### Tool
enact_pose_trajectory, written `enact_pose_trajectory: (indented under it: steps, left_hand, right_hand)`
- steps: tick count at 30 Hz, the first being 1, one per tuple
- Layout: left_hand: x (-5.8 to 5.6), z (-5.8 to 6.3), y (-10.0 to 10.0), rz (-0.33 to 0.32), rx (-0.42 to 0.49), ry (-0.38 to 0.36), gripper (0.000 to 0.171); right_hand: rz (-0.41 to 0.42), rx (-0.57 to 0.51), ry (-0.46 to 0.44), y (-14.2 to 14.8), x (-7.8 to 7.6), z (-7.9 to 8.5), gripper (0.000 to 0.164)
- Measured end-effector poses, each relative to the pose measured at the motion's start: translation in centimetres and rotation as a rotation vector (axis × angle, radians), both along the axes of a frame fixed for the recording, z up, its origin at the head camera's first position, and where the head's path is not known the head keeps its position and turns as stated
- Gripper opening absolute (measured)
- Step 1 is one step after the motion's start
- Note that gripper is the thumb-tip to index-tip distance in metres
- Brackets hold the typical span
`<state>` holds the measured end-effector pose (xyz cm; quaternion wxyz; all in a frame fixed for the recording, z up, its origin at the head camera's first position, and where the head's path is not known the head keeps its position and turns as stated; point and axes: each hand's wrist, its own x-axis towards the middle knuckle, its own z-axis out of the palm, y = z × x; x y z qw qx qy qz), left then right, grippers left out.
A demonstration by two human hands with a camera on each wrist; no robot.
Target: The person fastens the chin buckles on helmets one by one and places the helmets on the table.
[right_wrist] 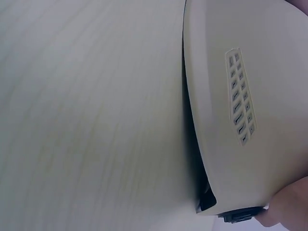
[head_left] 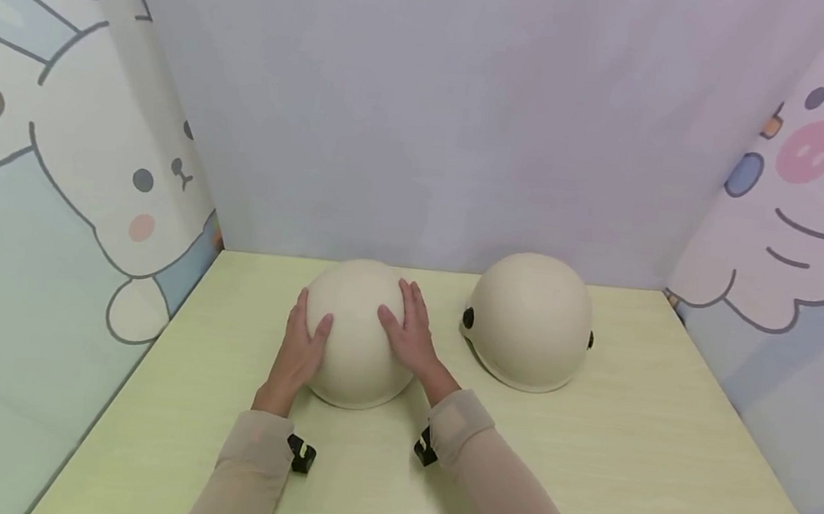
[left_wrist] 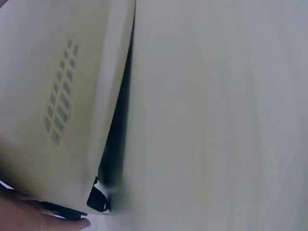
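Observation:
A cream-coloured helmet [head_left: 361, 331], dome up, is on the table left of a second one. My left hand [head_left: 304, 350] grips its left side, thumb lying on the dome. On the opposite side my right hand [head_left: 411, 336] holds it the same way, thumb on top and fingers along the far right. In the left wrist view the helmet's side [left_wrist: 29, 110] shows a slanted vent grille; a dark gap runs between part of its rim and the table. A matching grille [right_wrist: 241, 96] appears in the right wrist view, near a black side fitting [right_wrist: 240, 214].
A second cream helmet [head_left: 532, 320] with black side knobs stands to the right, near the back edge. The pale yellow table [head_left: 622, 480] meets a grey-lilac wall [head_left: 435, 109]. Cartoon-printed panels [head_left: 71, 196] flank both sides. Black wrist mounts [head_left: 301, 455] hang under the sleeves.

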<state>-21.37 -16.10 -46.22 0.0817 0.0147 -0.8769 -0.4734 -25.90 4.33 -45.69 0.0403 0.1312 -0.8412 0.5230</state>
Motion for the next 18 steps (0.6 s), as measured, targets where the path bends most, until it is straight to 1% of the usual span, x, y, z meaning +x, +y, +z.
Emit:
enact_pose_trajectory:
  steps: [5, 13, 18]
  left_hand:
    - [-0.5, 0.0, -0.1, 0.022, -0.006, -0.006, 0.079]
    - [-2.2, 0.1, -0.9, 0.031, -0.028, 0.035, 0.076]
    - [-3.0, -0.1, -1.4, 0.039, -0.046, 0.039, 0.075]
  right_hand:
    - [0.008, -0.021, 0.002, -0.4, -0.5, 0.3, 0.068]
    - [0.005, -0.004, 0.027, -1.3, -1.5, 0.7, 0.067]
    - [0.004, 0.057, 0.034, -1.9, -2.1, 0.7, 0.067]
